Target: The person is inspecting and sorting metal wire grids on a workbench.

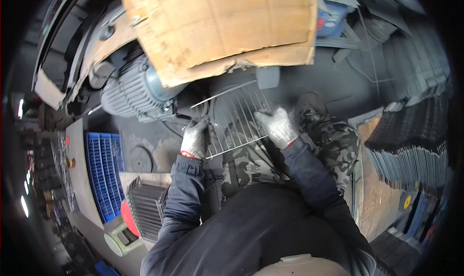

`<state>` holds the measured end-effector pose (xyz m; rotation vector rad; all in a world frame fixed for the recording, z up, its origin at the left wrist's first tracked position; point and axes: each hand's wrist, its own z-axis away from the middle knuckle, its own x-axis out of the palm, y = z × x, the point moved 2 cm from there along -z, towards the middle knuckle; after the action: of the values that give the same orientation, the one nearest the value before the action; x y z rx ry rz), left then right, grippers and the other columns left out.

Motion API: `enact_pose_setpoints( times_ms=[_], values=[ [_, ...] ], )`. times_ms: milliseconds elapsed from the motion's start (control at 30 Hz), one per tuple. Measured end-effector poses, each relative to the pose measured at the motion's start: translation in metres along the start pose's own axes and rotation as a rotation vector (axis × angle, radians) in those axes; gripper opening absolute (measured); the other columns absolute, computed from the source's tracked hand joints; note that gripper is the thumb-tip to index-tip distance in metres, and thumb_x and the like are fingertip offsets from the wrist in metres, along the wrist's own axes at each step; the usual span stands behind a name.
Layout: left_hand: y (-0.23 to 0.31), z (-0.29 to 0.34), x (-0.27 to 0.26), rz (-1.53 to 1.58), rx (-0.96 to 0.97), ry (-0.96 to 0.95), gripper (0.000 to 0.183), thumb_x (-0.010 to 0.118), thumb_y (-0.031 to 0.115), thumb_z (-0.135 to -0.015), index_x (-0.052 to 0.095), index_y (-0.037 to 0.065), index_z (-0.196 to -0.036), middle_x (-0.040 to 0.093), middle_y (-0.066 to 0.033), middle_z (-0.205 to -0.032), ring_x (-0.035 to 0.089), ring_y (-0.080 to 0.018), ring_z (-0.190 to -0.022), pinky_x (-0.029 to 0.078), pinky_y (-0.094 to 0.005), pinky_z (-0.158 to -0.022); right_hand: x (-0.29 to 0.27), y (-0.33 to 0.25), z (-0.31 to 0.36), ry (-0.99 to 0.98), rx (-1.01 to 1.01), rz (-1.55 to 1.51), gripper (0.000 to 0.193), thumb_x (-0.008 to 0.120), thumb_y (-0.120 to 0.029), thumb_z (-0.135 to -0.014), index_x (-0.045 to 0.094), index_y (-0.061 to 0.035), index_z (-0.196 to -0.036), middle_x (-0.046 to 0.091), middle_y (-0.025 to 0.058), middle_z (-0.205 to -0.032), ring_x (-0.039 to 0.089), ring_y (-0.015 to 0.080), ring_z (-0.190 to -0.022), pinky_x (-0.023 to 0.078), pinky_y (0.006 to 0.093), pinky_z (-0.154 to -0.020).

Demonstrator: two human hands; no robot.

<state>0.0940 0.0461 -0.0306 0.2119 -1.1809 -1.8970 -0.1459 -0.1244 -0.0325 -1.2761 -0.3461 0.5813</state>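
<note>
Wire rack (pixel 237 119) spans between left hand (pixel 195 138) and right hand (pixel 278 127), both gripping its edges.

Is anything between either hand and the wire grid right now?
Nothing visible. Both gloved hands already grip the wire grid: the left hand on its left edge, the right hand on its right edge, above the camouflage trousers.

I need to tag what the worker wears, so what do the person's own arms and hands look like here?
Both arms wear dark navy jacket sleeves, creased, ending in gathered cuffs. The left hand and right hand wear light grey knitted work gloves, soiled, each with a thin red band at the wrist.
</note>
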Motion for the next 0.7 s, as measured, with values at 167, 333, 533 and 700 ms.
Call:
enact_pose_setpoints(
  times_ms=[167,333,533,700],
  values=[
    [0.011,0.071,-0.031,0.007,0.087,0.162,0.027,0.074,0.020,-0.103,0.063,0.003,-0.121,0.068,-0.0058,-0.083,0.065,-0.0189,-0.057,0.055,-0.0332,-0.049,0.032,-0.030,0.030,-0.192,-0.066,-0.188,0.057,0.079,-0.019,-0.099,0.054,0.0071,-0.144,0.073,0.0149,-0.101,0.068,0.0159,-0.073,0.058,0.0307,-0.067],
    [-0.028,0.110,-0.010,0.063,-0.055,0.114,0.021,0.073,0.016,-0.101,0.063,0.006,-0.117,0.067,-0.0046,-0.079,0.064,-0.0163,-0.055,0.052,-0.0300,-0.048,-0.003,0.002,0.075,-0.135,0.048,-0.005,0.044,0.075,-0.014,-0.100,0.060,0.0064,-0.136,0.075,0.0119,-0.094,0.071,0.0139,-0.088,0.057,0.0321,-0.070],
    [-0.050,0.120,0.029,-0.018,-0.048,-0.045,0.028,0.077,0.015,-0.100,0.065,0.002,-0.122,0.066,-0.0038,-0.079,0.065,-0.0162,-0.056,0.054,-0.0309,-0.050,-0.044,0.006,0.126,-0.031,0.075,0.015,0.030,0.073,-0.017,-0.102,0.069,0.0031,-0.124,0.071,0.0028,-0.093,0.063,0.0117,-0.082,0.054,0.0328,-0.073],
    [-0.042,0.124,0.060,-0.052,0.174,-0.020,0.024,0.076,0.009,-0.100,0.068,0.001,-0.121,0.071,-0.0038,-0.084,0.065,-0.0130,-0.058,0.053,-0.0276,-0.051,-0.062,0.001,0.140,0.034,0.030,-0.028,0.023,0.073,-0.015,-0.104,0.072,0.0012,-0.120,0.072,0.0018,-0.098,0.063,0.0096,-0.087,0.054,0.0318,-0.076]
  ],
)
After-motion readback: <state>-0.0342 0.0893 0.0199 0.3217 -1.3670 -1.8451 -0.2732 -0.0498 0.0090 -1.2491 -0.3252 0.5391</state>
